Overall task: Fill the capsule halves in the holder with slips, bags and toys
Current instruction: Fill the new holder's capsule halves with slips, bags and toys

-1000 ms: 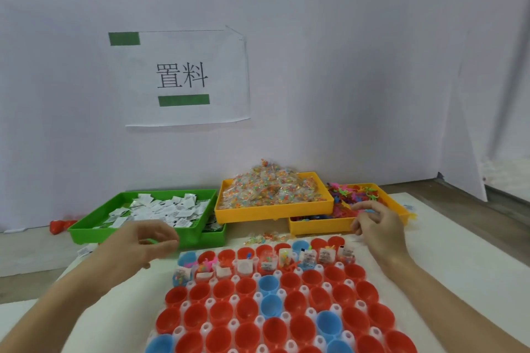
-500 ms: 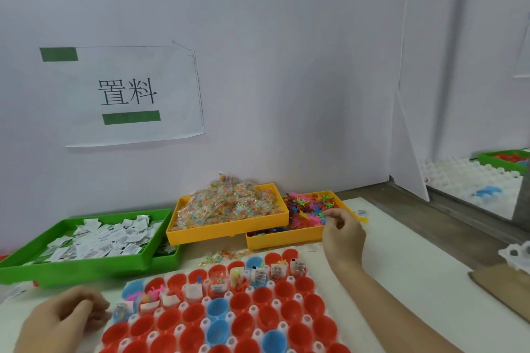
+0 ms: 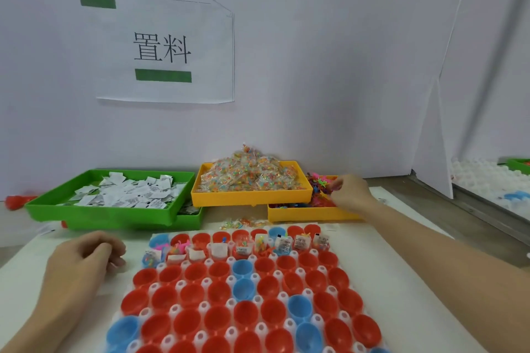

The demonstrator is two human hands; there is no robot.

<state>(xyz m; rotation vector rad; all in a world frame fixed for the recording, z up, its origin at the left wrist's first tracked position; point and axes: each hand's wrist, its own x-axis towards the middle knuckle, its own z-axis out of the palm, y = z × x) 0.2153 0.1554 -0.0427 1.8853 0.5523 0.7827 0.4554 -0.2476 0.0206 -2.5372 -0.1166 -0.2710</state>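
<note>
The right hand point(image 3: 348, 195) reached into the toy tray point(image 3: 312, 213), fingers curled among toys point(image 3: 318, 185); whether it held one was unclear. The capsule holder point(image 3: 243, 295) lay below-left, awaiting drops.

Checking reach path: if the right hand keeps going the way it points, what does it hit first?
The right hand points up-left into the lower yellow tray, so likely the pile of toys; its fingertips look already among them, though depth is unclear.
</note>
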